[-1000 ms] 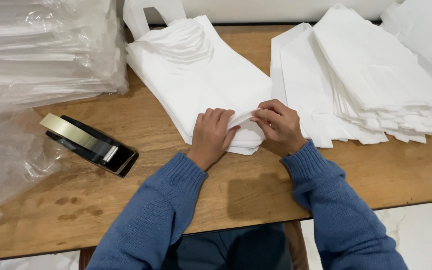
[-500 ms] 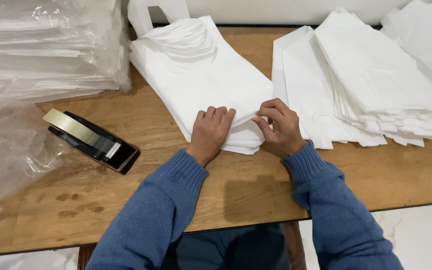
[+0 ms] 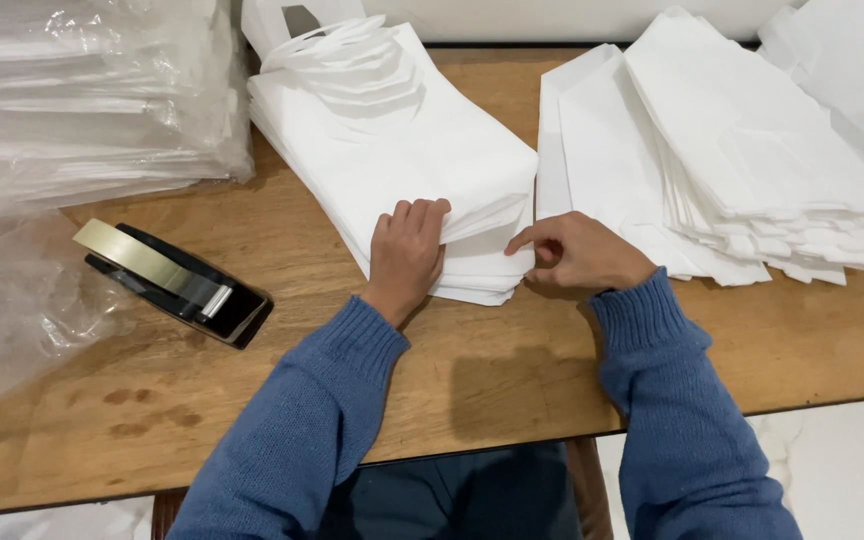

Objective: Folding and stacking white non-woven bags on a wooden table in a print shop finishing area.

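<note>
The left hand [image 3: 407, 255] is lying with its grip flat and loose on the near corner of the stack of white handled bags [image 3: 392, 150], the right hand [image 3: 577, 250] is touching that stack's edge with fingers curled around nothing, and a tape dispenser [image 3: 177, 282] is sitting left of the stack on the wooden worktop [image 3: 472, 370].

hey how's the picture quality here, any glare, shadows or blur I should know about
Head view: sharp throughout, no motion blur on the left hand or right hand; soft shadows fall on the table under both forearms; the white bags are bright, nearly washed out; the plastic wrap shows mild sheen.
</note>
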